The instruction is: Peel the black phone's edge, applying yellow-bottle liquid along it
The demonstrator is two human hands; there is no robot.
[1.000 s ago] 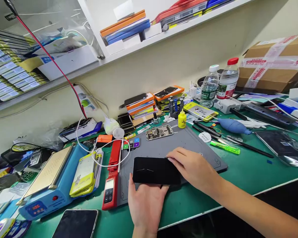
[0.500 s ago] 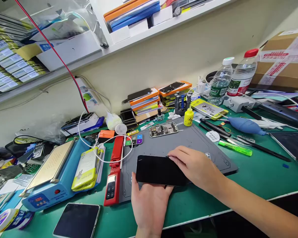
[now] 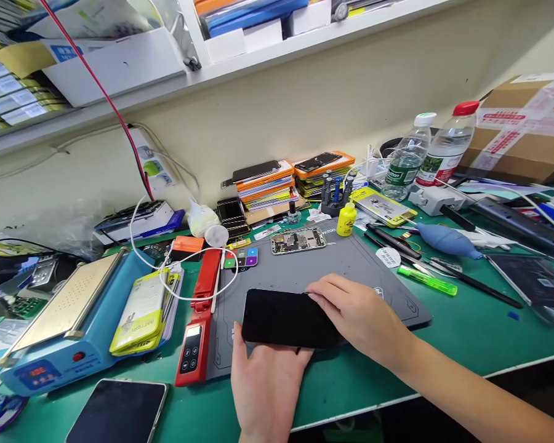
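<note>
Since the earlier frame the viewpoint has shifted, and a pale streak has gone from the black face of the phone (image 3: 286, 320); the phone itself keeps nearly the same place over the near part of the grey mat (image 3: 351, 258). It lies face up, long side across the view; from where I stand, any contact between it and the mat is hidden. The left hand (image 3: 268, 384) is clasped on the phone from below, thumb at its left end, the other fingers mostly concealed. The right hand (image 3: 360, 314) is drawn together in a pinch at the far edge, on a small dark piece (image 3: 305, 293) too slight to identify.

Step in hand, judged by posture: fine work along that far edge while the left hand supports. The next move would seem to call for a steady lower hand and a light, exact pinch.

Farther out on the mat lie an opened phone shell (image 3: 298, 241), parts exposed, and a yellow bottle (image 3: 346, 220), upright just beside it. At the mat's left edge is a red folding gadget (image 3: 191, 363); beyond it on the green bench (image 3: 351, 397) stand a blue machine (image 3: 92, 354) with a gold top and, nearer, a second phone (image 3: 120, 412). To the right: a green pen (image 3: 427, 280) and a blue air bulb (image 3: 447, 240).
</note>
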